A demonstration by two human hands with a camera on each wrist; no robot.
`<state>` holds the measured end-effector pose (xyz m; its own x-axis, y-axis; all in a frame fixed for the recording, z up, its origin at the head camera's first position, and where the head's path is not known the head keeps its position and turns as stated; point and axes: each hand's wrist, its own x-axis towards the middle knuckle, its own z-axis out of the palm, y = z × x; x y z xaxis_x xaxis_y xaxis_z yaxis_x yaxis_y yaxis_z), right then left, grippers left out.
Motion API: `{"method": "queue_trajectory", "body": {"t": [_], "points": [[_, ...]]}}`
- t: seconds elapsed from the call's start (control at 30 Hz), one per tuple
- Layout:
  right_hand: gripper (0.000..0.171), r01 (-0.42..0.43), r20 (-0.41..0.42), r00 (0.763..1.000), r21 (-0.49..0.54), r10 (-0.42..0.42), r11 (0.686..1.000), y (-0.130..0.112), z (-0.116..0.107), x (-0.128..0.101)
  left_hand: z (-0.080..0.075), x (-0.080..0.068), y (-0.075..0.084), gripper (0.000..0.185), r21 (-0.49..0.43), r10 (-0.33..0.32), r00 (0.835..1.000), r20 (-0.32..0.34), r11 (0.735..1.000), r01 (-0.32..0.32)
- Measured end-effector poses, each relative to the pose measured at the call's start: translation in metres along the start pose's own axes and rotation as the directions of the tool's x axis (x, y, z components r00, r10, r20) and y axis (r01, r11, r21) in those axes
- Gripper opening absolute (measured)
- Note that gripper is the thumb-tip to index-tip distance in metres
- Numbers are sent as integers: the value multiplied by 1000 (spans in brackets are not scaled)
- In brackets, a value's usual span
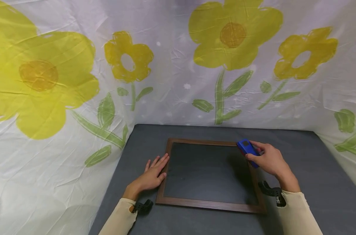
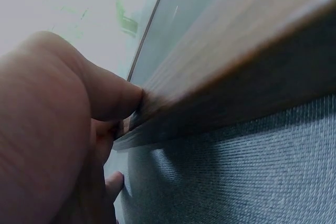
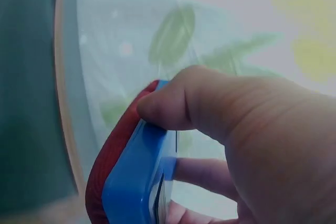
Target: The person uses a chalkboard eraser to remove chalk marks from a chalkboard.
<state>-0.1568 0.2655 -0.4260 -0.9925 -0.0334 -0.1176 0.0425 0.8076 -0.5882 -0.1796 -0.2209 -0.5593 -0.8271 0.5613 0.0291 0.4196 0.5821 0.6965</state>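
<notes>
The surface is flat and covered in dark grey woven fabric, whose weave shows close up in the left wrist view. A white sheet printed with yellow flowers bounds it on the far side and on both flanks.

1 item lies directly on the surface: a chalkboard with a dark writing face and a brown wooden frame. It lies flat, near the centre, with its long edges running left to right. The left frame rail rests flush on the fabric. The left hand lies flat on the surface, fingers straight, touching that rail.
</notes>
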Motion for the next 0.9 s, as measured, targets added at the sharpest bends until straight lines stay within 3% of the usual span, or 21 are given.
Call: {"method": "queue_trajectory", "body": {"t": [0.23,0.5,0.67,0.9], "points": [[87,-134,-14,991,-2,134,991,43,-11,-14,-7,0,7,69,93,-77,995,61,993,71],[94,-207,-10,978,-44,207,977,80,6,-21,-11,-4,5,70,102,-93,993,67,991,85],[94,-235,-36,972,-84,232,968,91,21,-21,-11,-4,1,71,101,-91,994,64,991,85],[100,-326,-41,945,-80,324,942,91,35,-19,-10,-3,0,70,94,-87,994,62,992,81]]}}
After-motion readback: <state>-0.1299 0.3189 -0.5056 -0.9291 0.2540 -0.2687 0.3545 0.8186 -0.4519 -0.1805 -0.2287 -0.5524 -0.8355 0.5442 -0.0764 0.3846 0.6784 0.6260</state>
